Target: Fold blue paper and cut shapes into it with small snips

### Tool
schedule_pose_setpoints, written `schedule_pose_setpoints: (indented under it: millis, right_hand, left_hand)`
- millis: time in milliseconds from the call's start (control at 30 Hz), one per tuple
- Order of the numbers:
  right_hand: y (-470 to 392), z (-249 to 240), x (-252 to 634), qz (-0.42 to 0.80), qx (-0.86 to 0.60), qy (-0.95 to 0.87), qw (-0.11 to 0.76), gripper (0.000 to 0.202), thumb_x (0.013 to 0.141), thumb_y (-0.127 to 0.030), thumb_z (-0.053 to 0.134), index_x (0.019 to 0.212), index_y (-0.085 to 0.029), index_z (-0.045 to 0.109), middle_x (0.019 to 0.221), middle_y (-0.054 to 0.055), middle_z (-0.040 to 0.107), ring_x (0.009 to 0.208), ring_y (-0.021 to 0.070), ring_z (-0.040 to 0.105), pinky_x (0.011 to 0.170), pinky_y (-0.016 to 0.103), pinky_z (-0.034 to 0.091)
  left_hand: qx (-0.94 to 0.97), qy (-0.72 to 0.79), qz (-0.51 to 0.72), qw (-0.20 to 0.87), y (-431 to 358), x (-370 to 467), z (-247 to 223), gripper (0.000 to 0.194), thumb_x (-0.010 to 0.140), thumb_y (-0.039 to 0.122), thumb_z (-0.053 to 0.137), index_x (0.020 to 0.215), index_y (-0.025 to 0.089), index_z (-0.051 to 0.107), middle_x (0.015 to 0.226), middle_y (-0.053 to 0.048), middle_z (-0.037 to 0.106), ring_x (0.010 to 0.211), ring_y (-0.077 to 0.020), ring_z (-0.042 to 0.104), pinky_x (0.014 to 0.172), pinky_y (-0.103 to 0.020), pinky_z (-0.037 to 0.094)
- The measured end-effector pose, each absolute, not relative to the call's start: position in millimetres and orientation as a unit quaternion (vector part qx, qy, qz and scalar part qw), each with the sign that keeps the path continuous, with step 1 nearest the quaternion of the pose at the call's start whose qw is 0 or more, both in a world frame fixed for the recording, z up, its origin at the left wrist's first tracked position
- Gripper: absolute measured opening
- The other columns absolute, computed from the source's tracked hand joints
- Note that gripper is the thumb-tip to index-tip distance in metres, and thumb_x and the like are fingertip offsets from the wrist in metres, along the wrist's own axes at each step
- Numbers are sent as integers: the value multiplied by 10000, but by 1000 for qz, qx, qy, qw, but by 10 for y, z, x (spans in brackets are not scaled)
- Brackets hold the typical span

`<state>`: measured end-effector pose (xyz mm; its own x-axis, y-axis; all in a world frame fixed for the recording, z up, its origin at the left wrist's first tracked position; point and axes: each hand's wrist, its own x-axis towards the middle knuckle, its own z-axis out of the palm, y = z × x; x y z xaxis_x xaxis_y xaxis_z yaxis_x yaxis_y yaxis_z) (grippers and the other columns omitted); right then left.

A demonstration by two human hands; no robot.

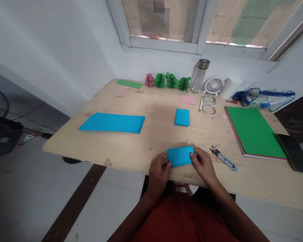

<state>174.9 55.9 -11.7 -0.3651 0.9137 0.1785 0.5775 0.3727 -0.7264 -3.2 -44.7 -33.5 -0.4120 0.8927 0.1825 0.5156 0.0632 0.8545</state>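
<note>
A small blue rectangle of paper (180, 156) is held just over the table's near edge, between both hands. My left hand (159, 170) pinches its left end, thumb on top. On the right end, my right hand (203, 164) grips the corner with its thumb over the face. Beyond it lies a small blue paper stack (182, 117). Longer blue paper strips (112, 123) lie flat to the left, one slightly offset from another. Thread snips (223, 158) with blue handles rest to the right of my right hand.
Along the wall stand several green and pink folded paper pieces (171, 80), a glass bottle (199, 76), a small white fan (214, 85) and a clear pouch (272, 98). Tape rolls (208, 110) lie nearer. Green sheets (257, 131) and a dark phone (295, 152) sit right.
</note>
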Motion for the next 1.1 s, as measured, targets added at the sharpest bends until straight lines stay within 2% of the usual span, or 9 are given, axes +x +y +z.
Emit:
schedule_pose_setpoints:
  millis: [133,367,600,767,1100]
  right_hand:
    - [533,-144,1746,260,-479,-785,296,329,884,-385,452,602,-215,438,582,-18,512,594,154,505,607,288,365]
    - [470,-168,1747,246,-492,-778,303,332,888,-372,451,598,-214,423,574,-24,509,600,149,499,668,305,367]
    - [463,-177,1767,256,-495,-776,296,319,895,-399,442,647,-212,511,596,-6,543,630,167,503,672,314,373]
    - [469,-186,1758,218,-491,-789,299,307,894,-406,455,695,-203,570,662,19,605,666,177,538,723,341,385]
    - [477,-183,1747,182,-489,-804,285,330,904,-421,440,677,-208,548,680,29,624,680,192,549,748,360,379]
  left_hand:
    - [499,699,469,204,-460,-36,-352,356,863,317,527,1200,208,489,940,-58,629,911,-199,609,815,-379,490]
    - [505,693,468,214,-465,-39,-319,427,860,312,534,1265,205,449,871,-39,631,847,-189,616,812,-379,492]
    - [516,699,465,168,-471,-9,-346,380,864,294,538,1230,211,474,913,-47,624,893,-189,602,804,-361,496]
    - [541,694,462,112,-457,8,-333,320,881,291,513,1188,199,499,949,-62,622,910,-196,579,813,-373,488]
    - [544,692,458,120,-455,24,-218,199,913,293,442,1031,180,556,861,-51,610,833,-187,556,787,-370,465]
